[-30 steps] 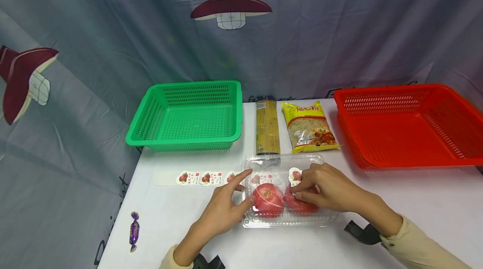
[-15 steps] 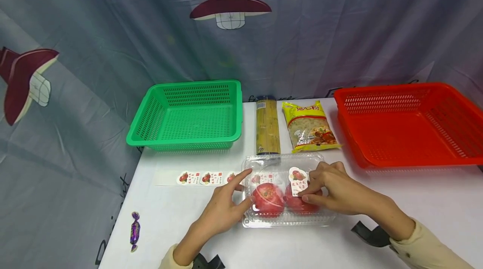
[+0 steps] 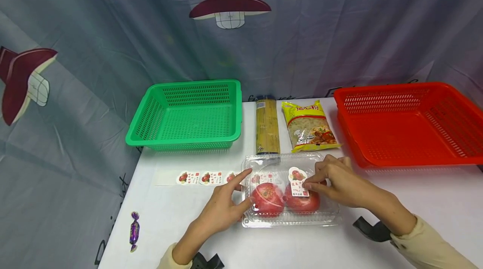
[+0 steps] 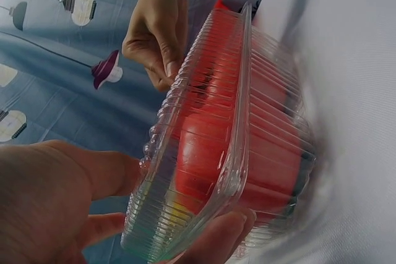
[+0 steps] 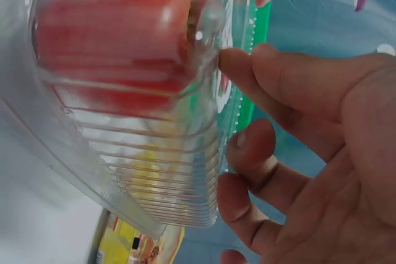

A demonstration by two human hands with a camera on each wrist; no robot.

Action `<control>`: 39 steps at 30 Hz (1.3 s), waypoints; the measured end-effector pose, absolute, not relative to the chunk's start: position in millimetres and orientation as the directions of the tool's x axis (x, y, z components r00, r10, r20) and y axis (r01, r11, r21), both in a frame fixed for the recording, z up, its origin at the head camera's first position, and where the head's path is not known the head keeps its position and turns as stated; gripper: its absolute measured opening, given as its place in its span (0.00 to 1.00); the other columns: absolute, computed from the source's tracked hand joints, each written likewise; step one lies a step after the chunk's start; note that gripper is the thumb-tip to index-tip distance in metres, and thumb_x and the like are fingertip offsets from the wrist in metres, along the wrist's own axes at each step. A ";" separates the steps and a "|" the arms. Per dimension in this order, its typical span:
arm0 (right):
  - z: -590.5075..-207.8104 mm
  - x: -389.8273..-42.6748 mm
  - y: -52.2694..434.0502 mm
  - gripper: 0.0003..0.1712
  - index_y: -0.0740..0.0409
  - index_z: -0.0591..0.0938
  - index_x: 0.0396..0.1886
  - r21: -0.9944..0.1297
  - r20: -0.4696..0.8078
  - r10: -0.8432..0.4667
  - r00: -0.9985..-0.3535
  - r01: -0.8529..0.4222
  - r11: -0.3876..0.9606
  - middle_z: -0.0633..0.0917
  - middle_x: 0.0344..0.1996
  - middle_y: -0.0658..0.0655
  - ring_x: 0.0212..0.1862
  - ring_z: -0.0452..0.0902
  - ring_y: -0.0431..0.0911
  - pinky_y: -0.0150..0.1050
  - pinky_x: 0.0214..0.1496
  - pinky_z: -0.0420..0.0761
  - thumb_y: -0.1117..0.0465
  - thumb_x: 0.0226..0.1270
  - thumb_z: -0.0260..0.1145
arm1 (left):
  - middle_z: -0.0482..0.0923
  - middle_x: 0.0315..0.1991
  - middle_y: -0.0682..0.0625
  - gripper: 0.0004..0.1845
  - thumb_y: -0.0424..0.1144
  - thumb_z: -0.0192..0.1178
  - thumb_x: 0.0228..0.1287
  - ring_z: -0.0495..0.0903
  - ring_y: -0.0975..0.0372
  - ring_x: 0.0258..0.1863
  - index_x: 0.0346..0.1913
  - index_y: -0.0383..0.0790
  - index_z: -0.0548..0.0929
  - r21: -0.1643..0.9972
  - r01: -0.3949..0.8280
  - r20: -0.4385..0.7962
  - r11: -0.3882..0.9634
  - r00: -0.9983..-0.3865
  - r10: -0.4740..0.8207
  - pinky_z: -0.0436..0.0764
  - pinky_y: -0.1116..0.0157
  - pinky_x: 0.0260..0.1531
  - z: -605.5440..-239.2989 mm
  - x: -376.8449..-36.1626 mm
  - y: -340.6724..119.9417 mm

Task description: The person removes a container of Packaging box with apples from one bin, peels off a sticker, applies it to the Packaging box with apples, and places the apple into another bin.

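A clear plastic clamshell box (image 3: 254,221) stands on the table with two red apples (image 3: 268,200) inside. My left hand (image 3: 226,208) holds its left side; in the left wrist view, the fingers (image 4: 102,174) touch the lid and another fingertip lies at the rim. A white sticker (image 3: 298,189) with a fruit picture lies on the lid, over the right apple. My right hand (image 3: 339,182) has thumb and index finger together at the sticker's right edge. Its other fingers (image 5: 260,183) are bent in the right wrist view. A strip of stickers (image 3: 200,178) runs under the box.
Behind the box lie a pack of spaghetti (image 3: 267,128) and a yellow bag of macaroni (image 3: 311,128). A green basket (image 3: 185,140) stands at the back left, a red basket (image 3: 411,162) at the right. A purple wrapped candy (image 3: 134,231) lies at the far left.
My right hand has moved from over the sticker to its right edge, uncovering more of the sticker and the right apple. The left hand and the box have stayed in place.
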State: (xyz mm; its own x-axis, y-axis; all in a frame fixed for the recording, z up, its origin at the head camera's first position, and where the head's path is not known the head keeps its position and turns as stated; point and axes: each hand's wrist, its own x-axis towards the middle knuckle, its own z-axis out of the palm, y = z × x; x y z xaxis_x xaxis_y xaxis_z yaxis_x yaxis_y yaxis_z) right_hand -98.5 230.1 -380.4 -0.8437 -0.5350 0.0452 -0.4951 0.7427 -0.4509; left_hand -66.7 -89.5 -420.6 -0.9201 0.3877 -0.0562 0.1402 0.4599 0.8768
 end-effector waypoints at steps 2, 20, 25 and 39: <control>-381.6 -100.1 229.6 0.07 0.42 0.92 0.33 -0.438 0.065 -0.518 -0.853 -0.491 0.753 0.69 0.18 0.33 0.31 0.65 0.40 0.46 0.36 0.52 0.50 0.54 0.78 | 0.79 0.49 0.40 0.37 0.37 0.65 0.64 0.81 0.57 0.12 0.74 0.57 0.64 0.878 0.144 -0.052 0.456 -0.919 0.391 0.77 0.65 0.17 -420.6 -67.0 -89.7; -394.3 -117.5 223.6 0.11 0.45 0.91 0.41 -0.386 0.161 -0.477 -0.864 -0.500 0.775 0.68 0.18 0.36 0.30 0.65 0.40 0.48 0.38 0.56 0.55 0.57 0.76 | 0.77 0.50 0.41 0.36 0.35 0.65 0.64 0.81 0.53 0.13 0.73 0.57 0.66 0.902 0.115 -0.066 0.416 -0.915 0.398 0.77 0.65 0.16 -423.1 -67.5 -91.0; -393.6 -115.5 228.3 0.11 0.43 0.91 0.43 -0.429 0.174 -0.484 -0.858 -0.508 0.747 0.70 0.20 0.34 0.33 0.68 0.39 0.48 0.41 0.58 0.56 0.59 0.75 | 0.76 0.50 0.41 0.36 0.36 0.65 0.64 0.82 0.53 0.14 0.73 0.59 0.65 0.907 0.108 -0.074 0.406 -0.910 0.407 0.77 0.65 0.16 -422.5 -68.1 -92.1; -376.2 -106.8 262.1 0.13 0.63 0.84 0.52 -0.958 0.014 -0.456 -0.890 -0.142 0.249 0.84 0.46 0.53 0.45 0.75 0.48 0.38 0.45 0.78 0.67 0.75 0.57 | 0.76 0.49 0.44 0.36 0.36 0.65 0.64 0.81 0.52 0.14 0.73 0.57 0.65 0.904 0.117 -0.071 0.410 -0.907 0.416 0.76 0.66 0.15 -421.8 -70.3 -91.7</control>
